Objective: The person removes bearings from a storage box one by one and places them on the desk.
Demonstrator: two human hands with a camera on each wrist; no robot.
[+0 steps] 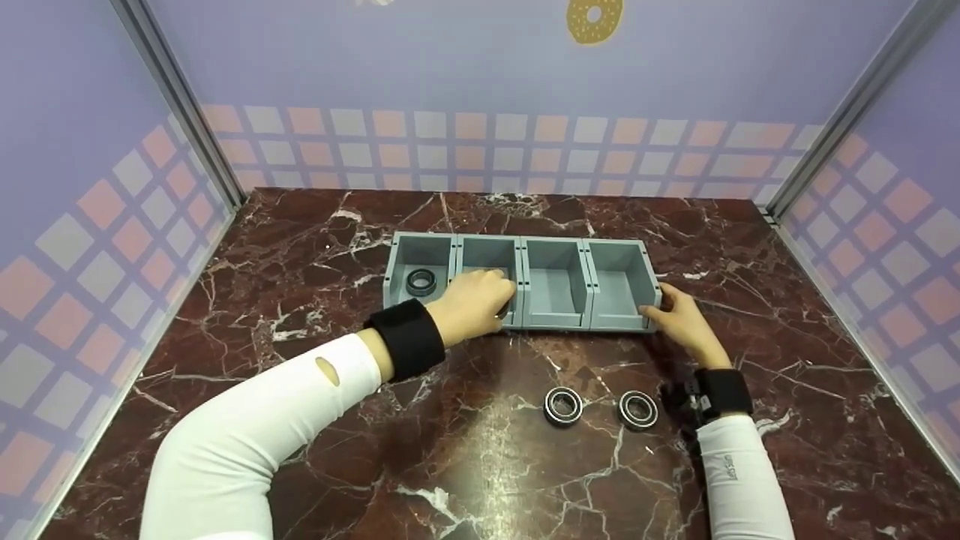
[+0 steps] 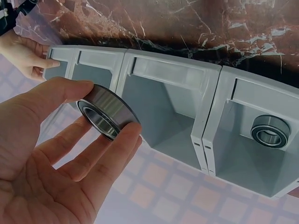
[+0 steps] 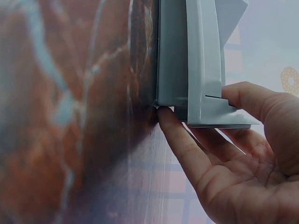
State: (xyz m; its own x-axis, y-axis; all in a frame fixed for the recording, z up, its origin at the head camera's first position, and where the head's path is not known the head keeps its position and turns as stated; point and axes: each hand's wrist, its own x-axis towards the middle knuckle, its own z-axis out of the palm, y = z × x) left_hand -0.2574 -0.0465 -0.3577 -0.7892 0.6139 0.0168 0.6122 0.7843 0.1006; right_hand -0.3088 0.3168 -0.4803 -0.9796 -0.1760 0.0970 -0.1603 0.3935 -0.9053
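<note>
A grey bin (image 1: 525, 319) with several open compartments stands mid-table. My left hand (image 1: 501, 298) is at the front of the second compartment from the left and pinches a steel bearing (image 2: 103, 115) between thumb and fingertips (image 2: 131, 135), just above that compartment's opening. Another bearing (image 1: 421, 282) (image 2: 270, 131) lies in the leftmost compartment. My right hand (image 1: 660, 306) holds the bin's right front corner (image 3: 205, 107), thumb on one side and forefinger (image 3: 180, 137) low against the table. Two more bearings (image 1: 563, 406) (image 1: 638, 410) lie on the table near my right wrist.
The table is dark red marble (image 1: 300, 247), walled on three sides by lilac panels (image 1: 90, 225) with metal corner posts (image 1: 180, 105). The two right-hand compartments (image 1: 555, 274) hold nothing visible.
</note>
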